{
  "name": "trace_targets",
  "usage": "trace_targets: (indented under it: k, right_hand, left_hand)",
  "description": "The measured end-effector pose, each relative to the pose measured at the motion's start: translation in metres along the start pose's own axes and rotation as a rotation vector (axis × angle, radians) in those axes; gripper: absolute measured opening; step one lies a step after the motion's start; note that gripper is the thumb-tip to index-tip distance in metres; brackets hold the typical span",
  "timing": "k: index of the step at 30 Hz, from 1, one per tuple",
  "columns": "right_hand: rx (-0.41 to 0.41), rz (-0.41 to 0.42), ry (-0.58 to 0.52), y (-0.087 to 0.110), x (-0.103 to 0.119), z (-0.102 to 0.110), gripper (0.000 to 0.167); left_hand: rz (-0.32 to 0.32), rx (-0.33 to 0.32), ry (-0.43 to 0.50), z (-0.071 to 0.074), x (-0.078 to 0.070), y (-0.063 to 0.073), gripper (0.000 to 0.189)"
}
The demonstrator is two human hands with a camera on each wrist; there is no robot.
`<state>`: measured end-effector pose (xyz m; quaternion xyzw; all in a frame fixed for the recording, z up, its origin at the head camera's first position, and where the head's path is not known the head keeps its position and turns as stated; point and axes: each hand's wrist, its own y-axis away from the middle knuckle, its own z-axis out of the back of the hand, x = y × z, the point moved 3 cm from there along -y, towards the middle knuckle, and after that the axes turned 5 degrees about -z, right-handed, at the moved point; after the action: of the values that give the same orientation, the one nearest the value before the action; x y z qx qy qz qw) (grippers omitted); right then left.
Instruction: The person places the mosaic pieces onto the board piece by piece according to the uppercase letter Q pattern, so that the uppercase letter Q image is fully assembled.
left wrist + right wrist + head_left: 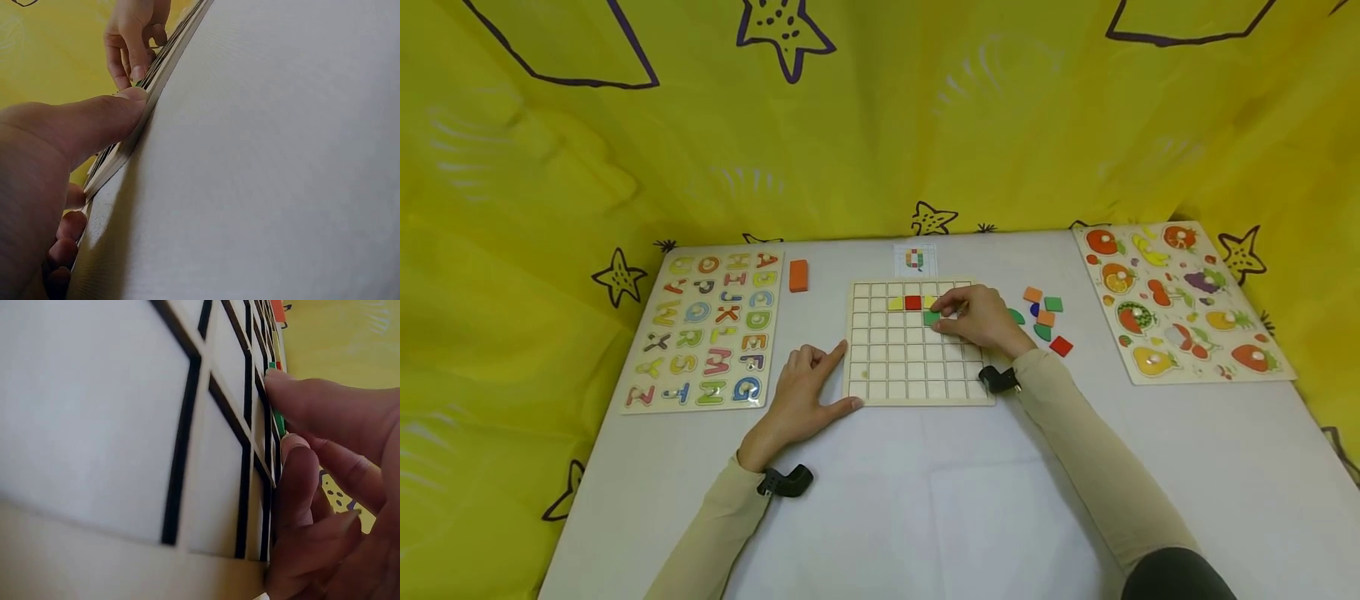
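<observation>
A wooden grid board (pixel 876 367) lies mid-table. My left hand (pixel 805 392) rests at its near left corner, thumb on the front edge, index finger against the left side. In the left wrist view that thumb (pixel 106 122) lies over the board's rim. My right hand (pixel 977 318) is over the upper right cells and pinches a green tile (pixel 931 318) at the grid; the right wrist view shows the thumb on the green tile (pixel 279 420). In the row above sit a yellow tile (pixel 897 304), a red square tile (pixel 913 302) and another yellow tile (pixel 929 301), partly hidden by fingers.
Several loose orange, green, blue and red tiles (pixel 1061 346) lie right of the board. A pattern card (pixel 915 260) is behind it. An alphabet puzzle (pixel 700 333) and an orange block (pixel 798 276) stand left, a fruit puzzle (pixel 1187 308) right. Yellow cloth (pixel 880 125) hangs behind.
</observation>
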<state>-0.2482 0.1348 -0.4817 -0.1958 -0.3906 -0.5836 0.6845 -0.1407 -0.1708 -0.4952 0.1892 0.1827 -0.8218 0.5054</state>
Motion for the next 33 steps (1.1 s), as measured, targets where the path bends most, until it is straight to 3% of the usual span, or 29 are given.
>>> trace_targets:
  k: [12,18,33]
  right_hand:
    - [0.007,0.002,-0.017,-0.001,0.0,0.004,0.026]
    - [-0.03,-0.02,-0.067,-0.004,-0.002,0.011,0.027]
    - [0.004,-0.038,0.014,-0.02,0.002,0.008,0.022]
  left_hand:
    - [-0.01,-0.012,-0.004,0.001,-0.002,-0.001,0.09]
    - [-0.008,-0.007,-0.003,0.002,-0.003,-0.002,0.09]
    - [-0.011,-0.016,0.001,0.002,-0.002,-0.001,0.09]
